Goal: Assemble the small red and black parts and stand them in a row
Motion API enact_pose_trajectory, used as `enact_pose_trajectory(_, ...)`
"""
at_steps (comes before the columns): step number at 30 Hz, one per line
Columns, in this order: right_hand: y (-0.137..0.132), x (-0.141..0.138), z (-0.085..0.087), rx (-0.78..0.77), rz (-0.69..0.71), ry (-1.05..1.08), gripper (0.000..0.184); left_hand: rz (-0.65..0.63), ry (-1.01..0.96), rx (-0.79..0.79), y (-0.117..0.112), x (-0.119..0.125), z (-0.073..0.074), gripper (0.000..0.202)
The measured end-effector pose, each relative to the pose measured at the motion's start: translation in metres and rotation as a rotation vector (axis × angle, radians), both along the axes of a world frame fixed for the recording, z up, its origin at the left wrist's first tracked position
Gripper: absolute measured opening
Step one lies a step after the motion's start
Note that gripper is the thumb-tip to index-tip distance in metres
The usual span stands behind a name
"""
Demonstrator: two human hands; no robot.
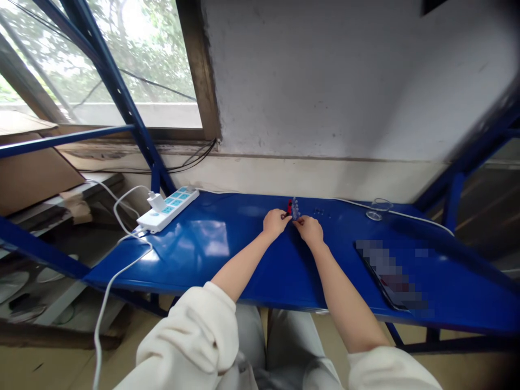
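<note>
Both hands meet over the far middle of the blue table [252,271]. My left hand [275,223] is closed, thumb and fingers pinched at a small red and dark piece [290,207]. My right hand [311,230] is closed too, its fingertips at the lower end of a greyish, translucent knobbed strip [296,208], which stands upright beside the red piece. The two pieces are close together; whether they are joined I cannot tell. Just right of my right hand lie several tiny clear bits [320,212] on the table.
A white power strip [168,208] with a plugged-in adapter sits at the table's left end, its cable hanging over the edge. On the right lie a dark flat device [390,276], partly blurred, and clear round items [376,213] near a white cable [422,218]. Blue frame posts [122,103] rise at the sides.
</note>
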State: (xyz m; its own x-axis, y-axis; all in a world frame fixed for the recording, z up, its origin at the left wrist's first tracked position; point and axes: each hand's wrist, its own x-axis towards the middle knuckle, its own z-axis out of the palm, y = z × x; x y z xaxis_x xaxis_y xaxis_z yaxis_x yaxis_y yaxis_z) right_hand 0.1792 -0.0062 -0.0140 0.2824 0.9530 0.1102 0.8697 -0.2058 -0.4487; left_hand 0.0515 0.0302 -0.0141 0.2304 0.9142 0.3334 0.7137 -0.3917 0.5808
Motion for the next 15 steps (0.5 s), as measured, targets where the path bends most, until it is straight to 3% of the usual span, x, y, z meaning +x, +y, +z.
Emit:
enact_pose_trajectory(7, 0.001, 0.000, -0.002, -0.026, 0.003, -0.038, 0.025, 0.056, 0.132, 0.006, 0.001, 0.005, -0.011, 0.023)
enact_pose_trajectory(15, -0.001, 0.000, 0.002, -0.056, -0.003, -0.036, 0.028, -0.004, 0.142, 0.108, -0.010, -0.007, -0.002, 0.024)
